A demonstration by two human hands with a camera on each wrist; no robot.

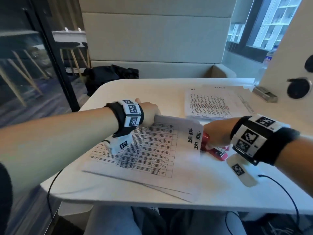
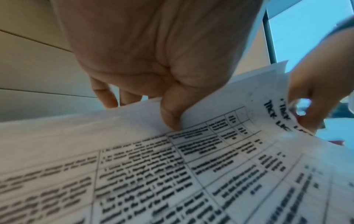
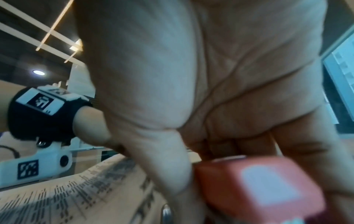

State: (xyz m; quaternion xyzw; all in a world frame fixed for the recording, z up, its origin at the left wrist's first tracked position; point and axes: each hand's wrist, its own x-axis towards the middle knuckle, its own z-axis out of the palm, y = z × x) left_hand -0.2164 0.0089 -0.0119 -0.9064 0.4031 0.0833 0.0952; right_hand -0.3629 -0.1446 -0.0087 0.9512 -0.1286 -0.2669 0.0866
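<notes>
A sheaf of printed sheets (image 1: 149, 150) with a table and handwritten "TASK LIST" lies across the white table (image 1: 118, 189). My left hand (image 1: 149, 112) pinches its far edge, thumb (image 2: 170, 115) on top of the paper (image 2: 172, 174), fingers behind, lifting that edge. My right hand (image 1: 216, 134) grips a red stapler (image 1: 218, 152) at the sheaf's curled right corner. In the right wrist view the thumb (image 3: 172, 174) and fingers wrap the stapler (image 3: 258, 186) beside the sheets (image 3: 76, 194). The stapler's mouth is hidden by the paper.
A second stack of printed pages (image 1: 211, 104) lies at the far right of the table. A small metal box (image 1: 265, 96) sits by a white panel (image 1: 288, 56) with black round fittings. A black bag (image 1: 108, 78) rests on the bench behind. A cable (image 1: 288, 192) trails off the near edge.
</notes>
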